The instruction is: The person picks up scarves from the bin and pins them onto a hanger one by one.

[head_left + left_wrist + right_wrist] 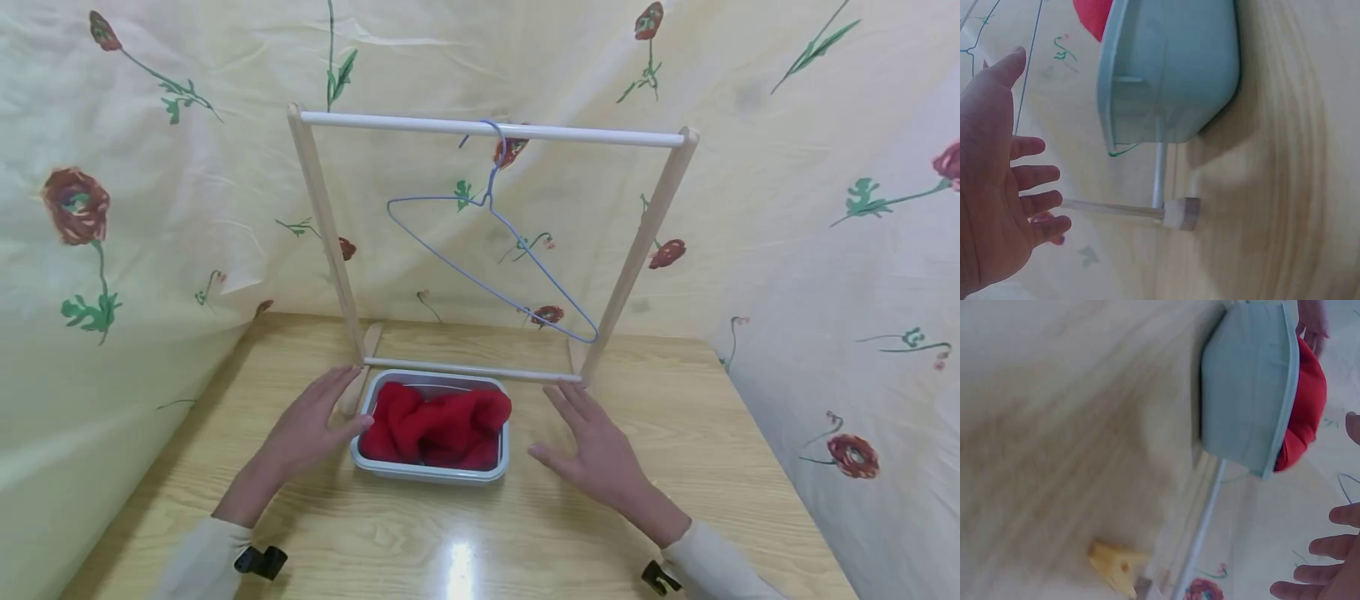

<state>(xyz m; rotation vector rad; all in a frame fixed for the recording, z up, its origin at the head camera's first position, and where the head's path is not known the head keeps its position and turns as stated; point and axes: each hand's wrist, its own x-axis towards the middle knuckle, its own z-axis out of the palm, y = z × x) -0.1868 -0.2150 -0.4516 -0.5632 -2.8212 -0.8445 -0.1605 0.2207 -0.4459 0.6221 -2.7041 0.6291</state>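
So, nearest first: a pale left sleeve (201, 560) and a pale right sleeve (720, 562) can be seen at the bottom edge, with a small black clip (261, 563) worn at the left cuff and another black clip (662, 577) at the right one. A shiny patch of light is caught on the wooden desk (405, 533) between them.

Next up, the hands. The left hand (306, 429) is held just beside the left end of a grey-blue plastic tub (431, 475), fingers loosely straight and a bit apart, thumb stuck out toward the rim; in the left wrist view a gap is seen between hand and tub. The right hand (596, 454) is held off to the tub's right, well clear of it, fingers also straight and slightly spread, thumb pointed inward. Both palms are turned toward the tub.

The red cloth (442, 425) is bunched up inside the tub, its right side poked up over the rim.

Right behind that, a rack (641, 250) is stood on the desk, made of wooden uprights, a thin bottom bar (465, 369) and a white top rail (390, 123). A blue hanger (480, 289) is hooked over the rail, looking slanted, right end lower. Everything's backed by a cream sheet (225, 167) covered in red flowers.
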